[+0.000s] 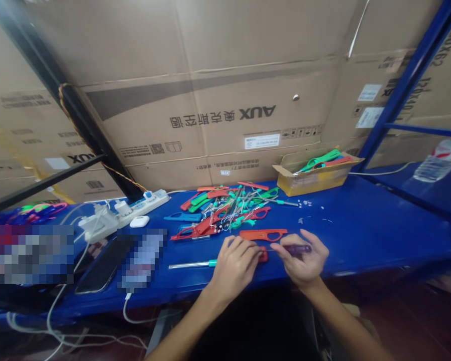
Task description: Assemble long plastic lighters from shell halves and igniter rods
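Hands (235, 260) at blue table (379, 225), cardboard (210, 87) behind

Rightward of the right grip (306, 263), the counter (368, 230) offers passage; a heap of coloured parts (221, 214) obstructs beyond the left grip (235, 261).

Facing you: brown cardboard (225, 40), standing as a wall behind your blue table (383, 218). Large AUX print (257, 112) on it, upside down; white label (262, 142) below. To your left, a black post (45, 65) slanting, thin wire (64, 108) along it, black bar (45, 185) meeting it lower down. To your right, slanting blue post (406, 82), blue rail (421, 130) off it. Pale glare (77, 5) top left. Below table level, right: dark reddish floor (409, 308), shadowed.
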Available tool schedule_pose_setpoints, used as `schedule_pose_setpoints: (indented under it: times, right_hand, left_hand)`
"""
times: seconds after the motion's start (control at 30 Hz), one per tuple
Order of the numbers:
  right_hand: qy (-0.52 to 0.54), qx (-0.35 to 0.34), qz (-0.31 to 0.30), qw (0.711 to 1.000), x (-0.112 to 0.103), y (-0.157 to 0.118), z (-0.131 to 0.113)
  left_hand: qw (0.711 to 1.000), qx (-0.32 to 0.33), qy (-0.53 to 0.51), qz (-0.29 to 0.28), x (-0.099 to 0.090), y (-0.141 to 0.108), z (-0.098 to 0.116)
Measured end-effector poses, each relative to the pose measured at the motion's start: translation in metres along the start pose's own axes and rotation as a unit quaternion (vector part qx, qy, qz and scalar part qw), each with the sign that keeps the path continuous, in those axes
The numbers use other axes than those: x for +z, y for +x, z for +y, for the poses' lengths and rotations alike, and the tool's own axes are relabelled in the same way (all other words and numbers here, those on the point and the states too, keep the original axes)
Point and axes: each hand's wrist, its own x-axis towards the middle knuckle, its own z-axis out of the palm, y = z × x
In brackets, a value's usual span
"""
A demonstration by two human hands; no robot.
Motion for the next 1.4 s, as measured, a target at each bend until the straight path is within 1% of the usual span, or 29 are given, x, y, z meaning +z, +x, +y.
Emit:
schedule_pose_setpoints:
  times: [0.07,0.2,0.3,0.4,0.47,0.67,0.8,1.0,1.17,1.23,1.33,1.4]
  right_hand:
    - [-0.023,-0.035,-0.004,0.999,-0.002,0.001,0.001]
    - [-0.027,-0.032,-0.007,0.999,-0.005,0.0,0.0]
    - [-0.023,-0.038,-0.005,0.999,-0.005,-0.002,-0.002]
    - [-0.016,-0.041,-0.004,0.999,-0.005,-0.003,-0.002]
    - [-0.013,-0.043,-0.004,0.999,-0.005,-0.004,-0.001]
    - [-0.003,-0.06,-0.002,0.998,-0.005,-0.005,0.003]
    - [-0.011,-0.049,-0.013,0.999,-0.005,-0.006,0.003]
    - [-0.039,-0.018,-0.049,0.998,-0.003,-0.005,0.005]
    - [-0.048,-0.022,-0.079,0.995,-0.001,0.002,0.006]
    - [-0.045,-0.031,-0.107,0.993,0.001,0.007,0.007]
    - [-0.041,-0.033,-0.167,0.985,0.007,0.015,0.012]
    - [-0.038,-0.028,-0.188,0.981,0.012,0.019,0.015]
  left_hand:
    - [1.0,0.002,-0.005,0.002,0.001,0.0,0.0]
    - [0.999,0.021,-0.024,-0.02,0.001,0.001,0.001]
    - [0.997,0.03,-0.036,-0.054,-0.002,0.002,0.002]
    - [0.994,0.019,-0.046,-0.094,-0.005,0.002,0.001]
    - [0.992,0.012,-0.057,-0.111,-0.006,0.002,0.001]
    - [0.988,0.003,-0.085,-0.132,-0.007,0.003,0.0]
    - [0.986,-0.002,-0.089,-0.14,-0.008,0.005,0.0]
    - [0.986,-0.003,-0.066,-0.154,-0.007,0.006,-0.001]
    - [0.986,-0.007,-0.049,-0.157,-0.004,0.004,-0.003]
    - [0.987,-0.015,-0.05,-0.155,-0.003,0.003,-0.004]
    - [0.987,-0.026,-0.047,-0.154,-0.001,0.002,-0.006]
    - [0.986,-0.03,-0.045,-0.155,0.0,0.001,-0.006]
